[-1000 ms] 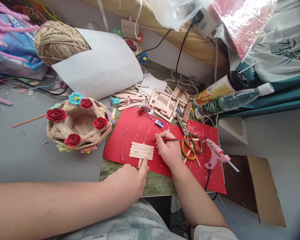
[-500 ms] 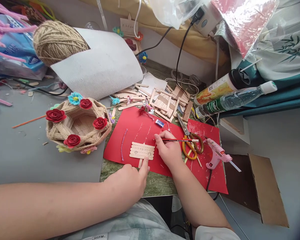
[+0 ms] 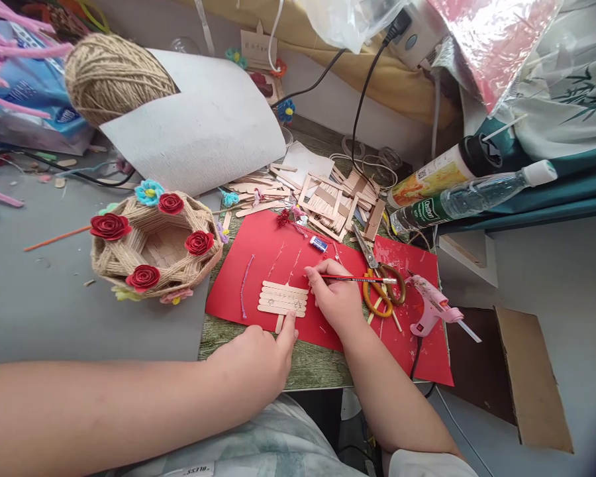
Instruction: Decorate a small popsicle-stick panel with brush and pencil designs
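A small sign of flat wooden sticks (image 3: pixel 278 299) with pencil drawings and faint writing lies on red paper (image 3: pixel 238 271). My left hand (image 3: pixel 265 358) presses its index fingertip on the sign's lower right part; the other fingers are curled under. Pinched in my right hand (image 3: pixel 338 298) is a dark red pencil (image 3: pixel 367 279), its tip just right of the sign's upper edge. A blue and white eraser (image 3: pixel 318 244) lies above my right hand. Scissors with orange handles (image 3: pixel 377 271) are right of that hand.
A twine basket with red roses (image 3: pixel 153 248) stands at the left, a twine ball (image 3: pixel 119 79) behind it. Wooden sticks (image 3: pixel 328 199) are piled at the back. At the right are a pink glue gun (image 3: pixel 430 308), a water bottle (image 3: pixel 471 197) and a drink cup (image 3: pixel 437 173).
The view has shifted very slightly. Both hands keep nearly the same places, with the pencil tip a little farther left.
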Demonstrator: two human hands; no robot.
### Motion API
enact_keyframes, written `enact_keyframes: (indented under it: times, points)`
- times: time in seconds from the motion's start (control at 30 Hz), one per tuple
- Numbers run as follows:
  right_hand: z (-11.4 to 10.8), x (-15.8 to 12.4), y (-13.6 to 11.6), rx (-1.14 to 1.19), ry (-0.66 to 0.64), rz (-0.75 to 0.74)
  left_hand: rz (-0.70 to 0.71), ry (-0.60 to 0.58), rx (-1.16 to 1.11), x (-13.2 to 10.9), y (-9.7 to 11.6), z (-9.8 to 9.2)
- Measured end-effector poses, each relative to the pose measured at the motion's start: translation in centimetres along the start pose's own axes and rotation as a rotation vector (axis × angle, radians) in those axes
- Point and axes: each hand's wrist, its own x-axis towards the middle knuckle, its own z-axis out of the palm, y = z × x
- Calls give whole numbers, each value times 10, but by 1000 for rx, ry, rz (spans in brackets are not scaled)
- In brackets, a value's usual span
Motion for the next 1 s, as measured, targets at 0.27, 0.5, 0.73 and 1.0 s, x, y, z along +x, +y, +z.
enact_keyframes:
  times: [0.27,0.5,0.73,1.0]
  points:
    - [-1,1,0,14,-25,27,-28,24,-12,0,3,5]
    - [-1,1,-3,-3,-25,29,-44,94,-53,-1,4,10]
    - [-2,1,-2,-52,2,-9,-29,13,7,2,5,9]
    - [-2,1,-3,-57,-5,-32,-6,-68,0,2,0,-3]
